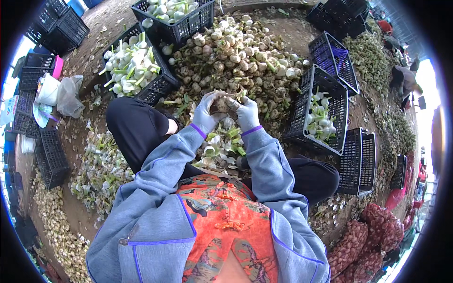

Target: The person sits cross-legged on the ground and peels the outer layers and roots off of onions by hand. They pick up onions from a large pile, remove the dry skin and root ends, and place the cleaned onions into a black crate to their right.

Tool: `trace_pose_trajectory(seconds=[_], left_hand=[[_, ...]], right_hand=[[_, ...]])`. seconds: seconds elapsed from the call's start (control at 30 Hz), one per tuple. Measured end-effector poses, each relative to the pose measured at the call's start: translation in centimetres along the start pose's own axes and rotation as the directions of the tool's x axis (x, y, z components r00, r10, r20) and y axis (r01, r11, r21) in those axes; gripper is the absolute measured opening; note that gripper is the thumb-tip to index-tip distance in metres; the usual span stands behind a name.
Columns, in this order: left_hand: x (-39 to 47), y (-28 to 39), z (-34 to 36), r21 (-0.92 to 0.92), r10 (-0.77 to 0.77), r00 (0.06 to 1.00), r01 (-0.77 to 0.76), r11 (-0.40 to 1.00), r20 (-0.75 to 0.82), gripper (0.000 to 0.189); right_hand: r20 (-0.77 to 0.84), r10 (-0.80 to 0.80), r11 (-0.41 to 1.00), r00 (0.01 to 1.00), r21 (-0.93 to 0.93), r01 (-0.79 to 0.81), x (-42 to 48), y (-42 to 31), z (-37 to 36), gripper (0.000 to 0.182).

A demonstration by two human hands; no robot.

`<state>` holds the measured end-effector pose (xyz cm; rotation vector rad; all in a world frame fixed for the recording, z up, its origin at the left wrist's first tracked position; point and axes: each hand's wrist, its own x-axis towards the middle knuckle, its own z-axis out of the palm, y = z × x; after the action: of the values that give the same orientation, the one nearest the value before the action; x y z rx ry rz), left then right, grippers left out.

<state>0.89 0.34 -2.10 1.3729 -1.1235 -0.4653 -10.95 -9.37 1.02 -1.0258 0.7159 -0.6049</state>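
My left hand [208, 109] and my right hand [245, 109], both in pale gloves with dirty fingertips, meet in front of me around an unpeeled garlic bulb [222, 105]. The left fingers wrap its left side; the right fingers and thumb grip at its right, by a short stem. Beyond them rises a heap of soil-stained garlic bulbs [244, 60]. Below the hands, between my legs, lie loose garlic skins and green leaf sheaths [216, 150]. Peeled white bulbs with green stems [132, 65] fill a black crate [155, 86] on the left. Fewer peeled bulbs [321, 120] lie in the right crate [309, 133].
Another filled black crate [191, 28] stands behind the left one. Black crates [357, 161] sit at my right, with red mesh sacks of garlic [368, 240] lower down. Skins [102, 169] litter the ground at left. Other people [407, 81] are at far right.
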Motion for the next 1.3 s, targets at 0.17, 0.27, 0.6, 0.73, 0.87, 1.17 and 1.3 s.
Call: trace_pose_trajectory(seconds=[0.17, 0.27, 0.6, 0.73, 0.87, 1.17, 1.3], left_hand=[[-0.8, 1.1, 0.7, -0.371, -0.111, 0.994, 0.109, 0.922, 0.016, 0.065], [-0.8, 2.2, 0.5, -0.289, -0.079, 0.996, 0.085, 0.954, 0.034, 0.064], [-0.8, 2.8, 0.2, -0.146, -0.037, 0.999, 0.041, 0.988, 0.03, 0.058], [-0.8, 2.7, 0.3, -0.48, -0.115, 0.989, 0.147, 0.865, 0.096, 0.06], [-1.0, 1.8, 0.3, -0.712, -0.337, 0.914, 0.391, 0.583, 0.226, 0.06], [-0.1, 3.0, 0.2, -0.736, -0.488, 0.822, 0.52, 0.433, 0.294, 0.054], [-0.5, 1.4, 1.0, -0.496, -0.187, 0.982, 0.175, 0.85, 0.027, 0.049]], right_hand=[[0.052, -0.072, 0.994, 0.996, -0.083, 0.076, -1.8, -0.3, -1.3, 0.026], [0.043, -0.081, 0.995, 0.996, -0.057, 0.084, -2.6, -0.9, -1.3, 0.028], [0.083, -0.374, 0.829, 0.924, -0.417, 0.373, -2.4, -0.3, -1.1, 0.029], [0.183, -0.506, 0.558, 0.843, -0.676, 0.482, -2.2, -0.7, -1.8, 0.028], [0.14, -0.451, 0.667, 0.881, -0.603, 0.437, -2.3, -1.0, -2.1, 0.028], [-0.034, -0.216, 0.969, 0.976, -0.127, 0.21, -2.6, 0.7, -2.4, 0.02], [0.05, -0.282, 0.823, 0.958, -0.5, 0.269, -3.0, -0.7, -1.1, 0.018]])
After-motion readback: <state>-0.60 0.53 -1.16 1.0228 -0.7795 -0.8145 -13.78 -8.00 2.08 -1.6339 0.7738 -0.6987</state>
